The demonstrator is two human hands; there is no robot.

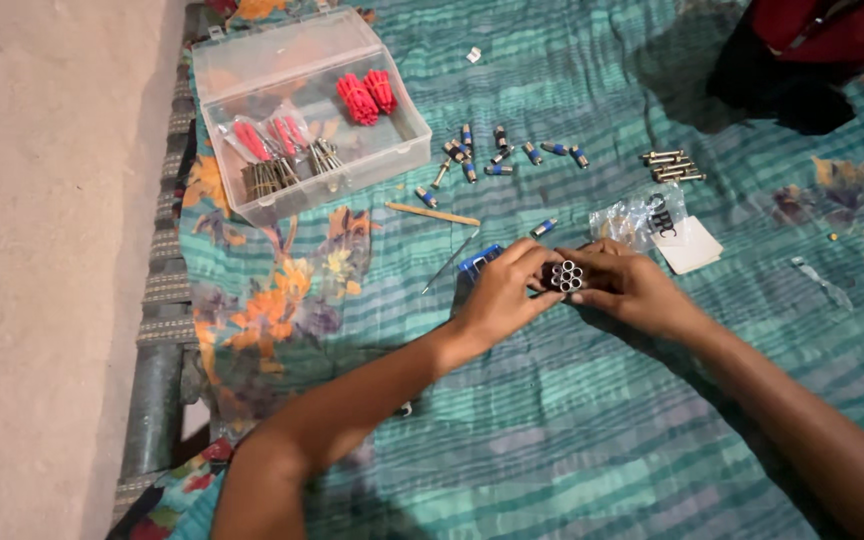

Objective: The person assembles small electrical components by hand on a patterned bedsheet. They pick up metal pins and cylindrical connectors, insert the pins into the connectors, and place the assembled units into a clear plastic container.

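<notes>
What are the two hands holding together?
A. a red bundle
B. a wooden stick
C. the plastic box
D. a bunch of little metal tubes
D: the left hand and the right hand both pinch a small bundle of metal tubes, whose open round ends face the camera.

A teal quilted bedspread (592,440) with orange and purple flower prints covers a cot whose woven webbing edge and dark frame rail (157,390) show along the left. Beside it lies a bare, pale beige floor (42,270). The light is dim and even.
</notes>
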